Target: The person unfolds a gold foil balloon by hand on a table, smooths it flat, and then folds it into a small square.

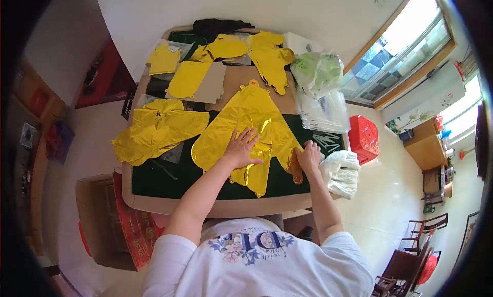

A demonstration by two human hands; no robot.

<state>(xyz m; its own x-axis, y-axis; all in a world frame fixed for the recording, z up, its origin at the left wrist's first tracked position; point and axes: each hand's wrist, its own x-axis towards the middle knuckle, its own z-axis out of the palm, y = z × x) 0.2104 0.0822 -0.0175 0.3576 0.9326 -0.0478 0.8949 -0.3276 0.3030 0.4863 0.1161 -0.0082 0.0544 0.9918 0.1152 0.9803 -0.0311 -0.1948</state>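
A large flat yellow foil balloon (241,112) with small tabs along its edge is laid out in front of me, partly folded over itself. My left hand (241,149) presses on its middle, palm down with fingers spread. At the balloon's right corner, my right hand (309,157) has its fingers curled over the foil edge; the fingertips are partly hidden. More yellow foil pieces surround it: a crumpled pile (156,130) to the left, a smooth folded piece (189,79) behind that, and another folded piece (269,61) at the back right.
The table (169,203) has a dark green top and a pale rim. Clear plastic bags (324,112) and a white bag (341,173) line its right side. A red stool (363,139) stands beyond them. An opened cardboard box (97,215) sits on the floor at the left.
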